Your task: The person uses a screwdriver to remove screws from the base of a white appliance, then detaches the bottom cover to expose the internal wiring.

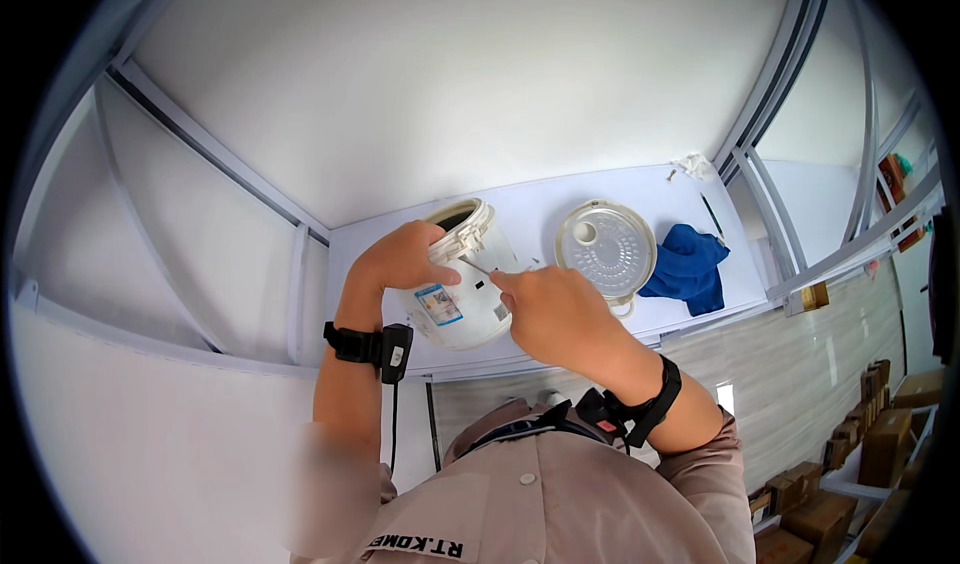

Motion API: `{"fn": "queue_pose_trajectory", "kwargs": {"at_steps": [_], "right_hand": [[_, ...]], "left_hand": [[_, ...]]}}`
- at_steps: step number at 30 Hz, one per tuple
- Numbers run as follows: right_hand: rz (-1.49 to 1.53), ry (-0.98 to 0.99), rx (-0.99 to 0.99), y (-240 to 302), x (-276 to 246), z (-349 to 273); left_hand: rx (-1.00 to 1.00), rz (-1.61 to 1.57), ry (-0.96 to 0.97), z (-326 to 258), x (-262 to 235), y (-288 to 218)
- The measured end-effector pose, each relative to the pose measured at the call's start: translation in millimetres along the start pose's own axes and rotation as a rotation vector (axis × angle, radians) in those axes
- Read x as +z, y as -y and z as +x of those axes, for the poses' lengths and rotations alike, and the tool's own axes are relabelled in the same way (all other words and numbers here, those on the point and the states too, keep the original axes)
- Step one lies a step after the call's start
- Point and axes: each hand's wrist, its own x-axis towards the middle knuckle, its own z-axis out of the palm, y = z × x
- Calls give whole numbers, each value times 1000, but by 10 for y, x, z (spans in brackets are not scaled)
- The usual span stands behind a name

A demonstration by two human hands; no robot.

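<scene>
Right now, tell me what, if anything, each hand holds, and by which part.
The left hand grips the white container by its rim; the right hand holds a thin metal tool by its near end.

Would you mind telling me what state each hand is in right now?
Left hand: holding the white container near its rim.
Right hand: closed, holding a thin tool.

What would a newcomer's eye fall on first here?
Probably the open white tub on the tabletop, left of centre: the left fingers hold it near the rim, and the right fingers grip a thin tool close by. Next, the round pale lid to the tub's right, with a blue cloth at the lid's right edge.
</scene>
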Motion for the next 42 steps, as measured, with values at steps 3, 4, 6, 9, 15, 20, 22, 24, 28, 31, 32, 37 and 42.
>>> {"fn": "queue_pose_trajectory", "kwargs": {"at_steps": [3,4,6,9,15,20,22,24,28,31,32,37,42], "right_hand": [[-63,88,23,39,-119,116],[-74,88,3,24,-88,144],[-100,107,-12,21,-70,156],[-136,152,21,80,-106,189],[-205,174,42,125,-233,219],[-213,226,32,331,-428,322],[-224,191,5,252,-393,275],[-249,207,-3,242,-409,267],[-293,299,21,340,-511,299],[-294,257,-40,313,-486,255],[-293,232,-70,281,-454,204],[-154,42,-27,-65,73,-208],[-98,-146,-26,-262,596,-487]], "left_hand": [[0,-19,8,18,7,-43],[3,-22,8,16,8,-35],[9,-29,8,12,11,-2],[59,-56,8,59,45,56],[76,-136,23,93,85,54],[115,-185,-13,83,155,124],[127,-155,-30,69,163,136],[154,-95,-46,68,197,115],[191,-80,-67,82,251,109],[161,-23,-90,30,294,105],[138,-11,-96,12,299,90],[103,-60,-134,-118,329,-21],[73,-110,-74,-109,340,70]]}}
